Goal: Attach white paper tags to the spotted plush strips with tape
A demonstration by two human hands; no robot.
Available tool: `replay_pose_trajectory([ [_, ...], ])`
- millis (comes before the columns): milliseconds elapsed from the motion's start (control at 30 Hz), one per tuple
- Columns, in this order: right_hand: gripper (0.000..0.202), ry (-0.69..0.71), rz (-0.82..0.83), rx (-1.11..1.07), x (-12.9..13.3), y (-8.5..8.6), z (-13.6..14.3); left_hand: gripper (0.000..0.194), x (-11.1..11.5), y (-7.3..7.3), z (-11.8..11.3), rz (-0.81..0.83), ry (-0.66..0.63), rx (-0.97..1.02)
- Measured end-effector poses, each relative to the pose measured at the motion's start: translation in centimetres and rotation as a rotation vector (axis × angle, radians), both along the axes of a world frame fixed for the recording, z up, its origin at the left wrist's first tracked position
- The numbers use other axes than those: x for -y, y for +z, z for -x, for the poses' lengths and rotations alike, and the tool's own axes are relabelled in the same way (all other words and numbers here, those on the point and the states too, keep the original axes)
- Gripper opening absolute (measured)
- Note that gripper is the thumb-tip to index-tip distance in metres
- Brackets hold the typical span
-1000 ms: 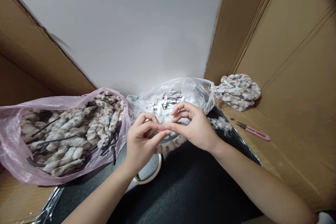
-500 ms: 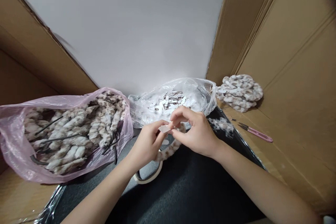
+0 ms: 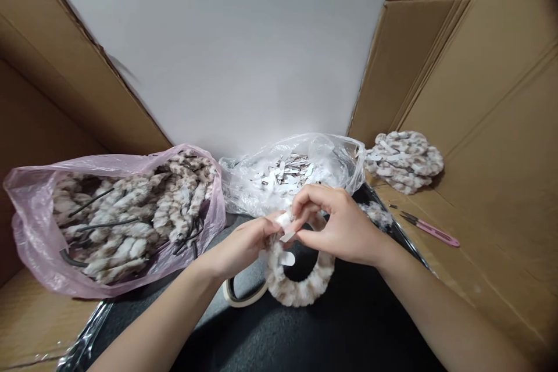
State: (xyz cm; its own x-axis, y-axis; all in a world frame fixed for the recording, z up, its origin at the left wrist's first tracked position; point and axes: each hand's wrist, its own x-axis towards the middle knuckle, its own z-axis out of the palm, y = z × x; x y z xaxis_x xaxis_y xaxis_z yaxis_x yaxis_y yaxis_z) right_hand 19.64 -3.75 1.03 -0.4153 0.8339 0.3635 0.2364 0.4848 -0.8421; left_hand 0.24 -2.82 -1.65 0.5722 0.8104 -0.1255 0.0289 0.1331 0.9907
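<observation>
A furry, white-and-brown ring hangs from my fingers above the dark tabletop. At its upper left edge, my left hand is closed on the fur. My right hand is closed in a pinch on a small white strip at the top of the ring, close to the left thumb. Another white tab with a rounded end sticks into the ring's opening. My fingers partly hide the top of the ring, so how the strip sits against the fur is unclear.
To the left lies a pink plastic bag of furry pieces with dark cords. A clear bag of white strips is behind my hands. Furry rings are piled at right, near pink thread snips. A cream tape roll is below.
The furry ring has come lower and turned, now showing most of its loop. My right hand has shifted slightly right and down. The view has shifted a little as well.
</observation>
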Motion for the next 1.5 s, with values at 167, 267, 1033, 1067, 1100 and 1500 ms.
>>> replay_pose_trajectory([
  [167, 0.024, 0.003, -0.075, 0.084, 0.0, 0.4, 0.0, 0.022, 0.4, 0.6, -0.4, -0.005, 0.003, 0.066],
  [267, 0.026, 0.045, -0.136, 0.142, -0.1, 0.7, -0.3, 0.029, 0.7, 0.9, -0.2, -0.206, 0.007, -0.093],
  [1033, 0.023, 0.079, 0.869, -0.345, -3.5, -3.1, 0.0, 0.027, 0.0, 0.1, 0.4, -1.706, 0.138, -0.711],
  [1067, 0.027, 0.057, 0.856, -0.371, -3.5, -3.2, 0.0, 0.027, 0.0, 0.1, 0.4, -1.714, 0.141, -0.694],
  [1100, 0.031, 0.046, 0.839, -0.395, -3.5, -3.3, 0.1, 0.027, 0.0, 0.1, 0.3, -1.713, 0.148, -0.673],
  [1500, 0.036, -0.012, 0.555, -0.279, -3.1, -2.7, 0.0, 0.008, -0.3, -0.5, -0.2, -1.411, 0.163, -0.466],
])
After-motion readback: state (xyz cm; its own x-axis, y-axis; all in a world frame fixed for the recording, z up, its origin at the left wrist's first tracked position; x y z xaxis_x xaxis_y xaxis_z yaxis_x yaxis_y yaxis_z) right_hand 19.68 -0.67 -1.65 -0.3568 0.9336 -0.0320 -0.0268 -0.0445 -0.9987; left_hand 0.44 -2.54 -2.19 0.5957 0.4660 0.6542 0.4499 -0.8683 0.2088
